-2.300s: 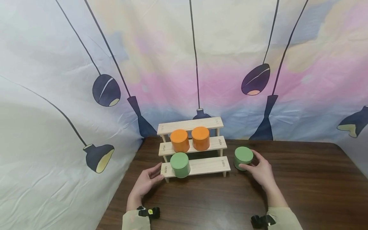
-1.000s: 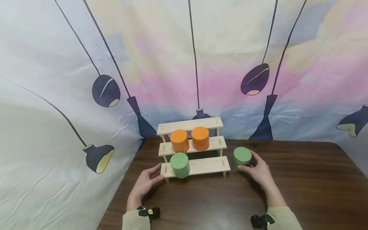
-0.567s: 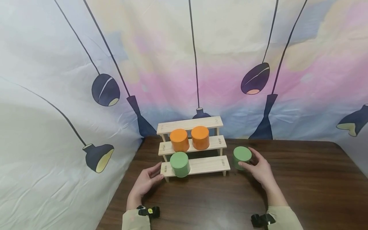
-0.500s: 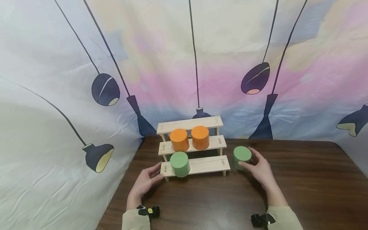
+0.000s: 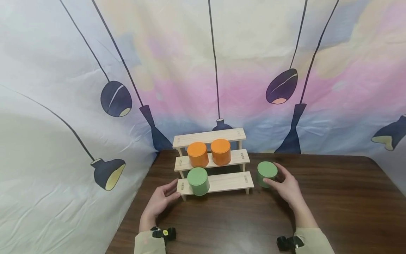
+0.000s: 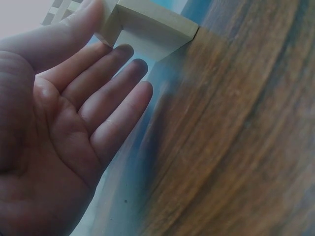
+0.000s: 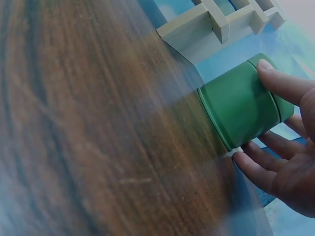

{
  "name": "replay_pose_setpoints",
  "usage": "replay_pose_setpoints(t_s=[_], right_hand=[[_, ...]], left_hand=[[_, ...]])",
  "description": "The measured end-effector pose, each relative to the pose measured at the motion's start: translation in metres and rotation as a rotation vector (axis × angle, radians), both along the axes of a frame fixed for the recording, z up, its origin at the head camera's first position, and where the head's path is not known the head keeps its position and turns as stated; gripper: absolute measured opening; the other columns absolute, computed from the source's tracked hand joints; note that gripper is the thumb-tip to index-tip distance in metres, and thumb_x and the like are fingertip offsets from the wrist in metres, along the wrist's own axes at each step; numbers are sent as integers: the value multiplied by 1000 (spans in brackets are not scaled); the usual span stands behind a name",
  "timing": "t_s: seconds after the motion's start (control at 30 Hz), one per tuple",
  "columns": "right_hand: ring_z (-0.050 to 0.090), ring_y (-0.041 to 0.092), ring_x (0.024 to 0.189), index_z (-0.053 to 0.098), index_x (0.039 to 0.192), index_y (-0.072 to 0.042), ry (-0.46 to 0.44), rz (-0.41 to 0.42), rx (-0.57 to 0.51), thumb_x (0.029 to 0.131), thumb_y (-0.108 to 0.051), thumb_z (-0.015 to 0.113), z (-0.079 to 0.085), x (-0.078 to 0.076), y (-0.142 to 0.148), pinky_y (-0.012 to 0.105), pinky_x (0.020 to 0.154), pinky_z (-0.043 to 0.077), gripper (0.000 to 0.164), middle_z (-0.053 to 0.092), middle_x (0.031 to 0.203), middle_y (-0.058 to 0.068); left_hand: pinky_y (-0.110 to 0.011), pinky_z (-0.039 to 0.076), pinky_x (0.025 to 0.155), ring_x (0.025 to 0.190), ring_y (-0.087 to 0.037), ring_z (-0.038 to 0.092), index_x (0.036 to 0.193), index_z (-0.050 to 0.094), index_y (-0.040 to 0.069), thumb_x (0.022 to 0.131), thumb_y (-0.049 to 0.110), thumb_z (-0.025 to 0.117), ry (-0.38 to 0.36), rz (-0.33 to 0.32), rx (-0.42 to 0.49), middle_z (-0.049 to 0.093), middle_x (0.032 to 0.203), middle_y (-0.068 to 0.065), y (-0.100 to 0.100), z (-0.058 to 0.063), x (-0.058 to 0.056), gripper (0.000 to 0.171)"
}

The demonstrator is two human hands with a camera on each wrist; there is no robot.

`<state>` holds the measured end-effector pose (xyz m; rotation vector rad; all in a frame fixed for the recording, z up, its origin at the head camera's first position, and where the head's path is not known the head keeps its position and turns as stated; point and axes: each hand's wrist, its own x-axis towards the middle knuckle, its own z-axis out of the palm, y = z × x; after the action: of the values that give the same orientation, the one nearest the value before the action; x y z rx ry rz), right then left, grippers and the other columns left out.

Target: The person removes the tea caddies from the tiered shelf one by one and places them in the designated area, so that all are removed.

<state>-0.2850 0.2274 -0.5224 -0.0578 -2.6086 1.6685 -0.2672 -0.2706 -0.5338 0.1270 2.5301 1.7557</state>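
Note:
A three-tier wooden display stand [image 5: 228, 182] stands on the table. My left hand [image 5: 160, 200] holds the left end of its lowest board between thumb and forefinger; the other fingers stay loosely extended in the left wrist view. One green tin [image 5: 198, 180] sits upright on that board, near its left end. Two orange tins [image 5: 198, 154] are side by side on the middle tier. To the right of the stand, my right hand [image 5: 288, 187] grips a second green tin [image 7: 241, 103] between thumb and fingers. That tin is upright, its base at the table surface.
Dark brown wood-grain table [image 5: 333, 197] surrounds the stand. Behind it hangs a pastel cloth [image 5: 247, 70] printed with dark lamps, close to the table's back edge. The stand's top board [image 5: 209, 138] bears nothing.
Since the oldest frame, my right hand and the green tin it grips have shifted slightly left, towards the stand. My left hand and the other tins have stayed put.

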Motion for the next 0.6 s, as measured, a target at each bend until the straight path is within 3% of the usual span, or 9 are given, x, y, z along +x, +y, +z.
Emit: replay_pose_setpoints(t_s=[0.27,0.6], right_hand=[[41,53,148,25,171,-10,-3,23,16,92,-40,87,0,3,1,64,111,46,104,35,167,31],[31,55,151,23,172,-11,43,43,102,92,-41,87,16,4,-1,76,114,33,106,29,170,29]], left_hand=[[-39,52,109,138,-35,59,155,54,1,96,10,81,-17,-5,1,54,156,-18,0,-3,-1,65],[-40,52,109,139,-35,58,156,53,1,97,11,81,-21,0,-16,54,157,-19,2,4,-2,66]])
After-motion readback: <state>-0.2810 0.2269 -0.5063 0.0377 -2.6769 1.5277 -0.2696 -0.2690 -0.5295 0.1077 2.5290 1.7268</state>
